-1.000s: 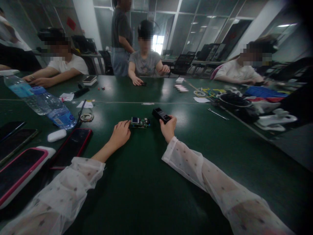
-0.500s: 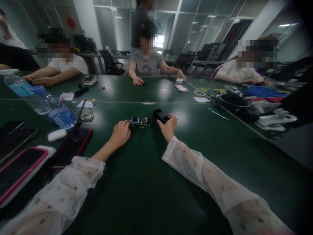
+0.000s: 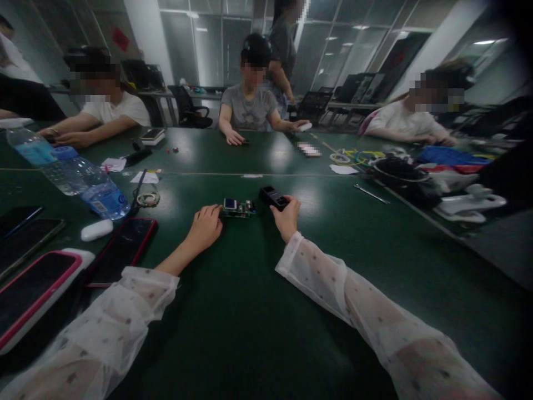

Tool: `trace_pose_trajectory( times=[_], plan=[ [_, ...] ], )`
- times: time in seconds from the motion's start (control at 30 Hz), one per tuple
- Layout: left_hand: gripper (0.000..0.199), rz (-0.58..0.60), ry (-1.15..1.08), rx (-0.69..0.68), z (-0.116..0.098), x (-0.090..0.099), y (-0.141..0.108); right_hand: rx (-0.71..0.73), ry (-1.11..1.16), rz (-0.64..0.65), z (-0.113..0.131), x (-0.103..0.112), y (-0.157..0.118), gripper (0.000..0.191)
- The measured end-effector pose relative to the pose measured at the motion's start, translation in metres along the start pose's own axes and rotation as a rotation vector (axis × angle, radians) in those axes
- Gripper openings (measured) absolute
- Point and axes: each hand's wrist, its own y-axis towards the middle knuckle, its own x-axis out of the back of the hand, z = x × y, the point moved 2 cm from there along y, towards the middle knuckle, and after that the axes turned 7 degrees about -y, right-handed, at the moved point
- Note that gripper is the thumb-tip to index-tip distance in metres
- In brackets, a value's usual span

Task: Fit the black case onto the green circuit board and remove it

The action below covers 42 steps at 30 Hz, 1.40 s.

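Observation:
A small green circuit board [image 3: 242, 209] with a little square screen [image 3: 230, 204] lies on the green table in front of me. My left hand [image 3: 207, 225] is closed, its fingertips at the board's left end; exactly how they grip it is hard to see. Just right of the board is a black rectangular case [image 3: 272, 196] with openings in its top, tilted slightly. My right hand [image 3: 287, 215] holds that case by its right end, thumb on the near side and fingers behind. A narrow gap separates the case from the board.
Left of me are water bottles [image 3: 100, 189], a white earbud case [image 3: 97, 230] and several phones, one with a red edge [image 3: 125, 247]. A wrench [image 3: 372, 194], cables [image 3: 353, 157] and a white tool-like object [image 3: 470, 205] lie to the right. Co-workers [image 3: 250, 105] sit across the table.
My right hand and the black case have shifted very slightly; my left hand and the board stay put. Across the table, a co-worker has lifted a white object, and a standing person has moved right.

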Motion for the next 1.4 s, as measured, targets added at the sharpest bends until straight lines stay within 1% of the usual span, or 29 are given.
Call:
trace_pose_trajectory(
  times=[0.1,0.17,0.3,0.4,0.53,0.63,0.7,0.77,0.97,1.1,1.2,1.27,1.4],
  plan=[
    [0.043,-0.007,0.015,0.000,-0.002,0.001,0.000,0.010,0.061,0.006,0.002,0.000,0.000,0.047],
    [0.043,-0.008,0.018,-0.001,-0.003,0.001,0.000,0.055,0.112,0.028,0.008,0.002,-0.002,0.048],
    [0.044,-0.002,0.012,0.004,-0.002,0.002,0.000,0.234,0.218,0.105,0.029,0.007,-0.010,0.048],
    [0.044,-0.002,0.003,0.000,-0.002,0.003,0.000,0.347,0.255,0.197,0.042,0.009,-0.016,0.046],
    [0.044,-0.013,-0.001,-0.002,-0.001,0.002,-0.001,0.409,0.276,0.270,0.048,0.010,-0.019,0.041],
    [0.045,-0.014,-0.010,0.007,0.000,0.001,0.000,0.458,0.250,0.348,0.051,0.009,-0.020,0.037],
    [0.045,-0.012,-0.014,0.002,0.000,0.001,0.000,0.507,0.229,0.395,0.053,0.009,-0.021,0.037],
    [0.044,-0.013,-0.014,-0.002,0.000,0.001,0.000,0.543,0.218,0.411,0.054,0.008,-0.022,0.038],
    [0.044,-0.011,0.000,-0.007,0.001,0.000,-0.001,0.563,0.231,0.429,0.054,0.005,-0.019,0.038],
    [0.046,-0.010,0.016,0.003,0.000,-0.001,0.000,0.607,0.222,0.502,0.058,0.007,-0.020,0.035],
    [0.052,-0.010,0.008,0.046,-0.001,0.001,0.000,0.627,0.183,0.561,0.060,0.008,-0.023,0.033],
    [0.057,-0.010,0.001,0.066,-0.002,0.002,0.000,0.617,0.157,0.552,0.060,0.009,-0.024,0.033],
    [0.060,0.000,0.003,0.050,-0.002,0.002,0.000,0.558,0.151,0.442,0.058,0.011,-0.022,0.032]
  ],
)
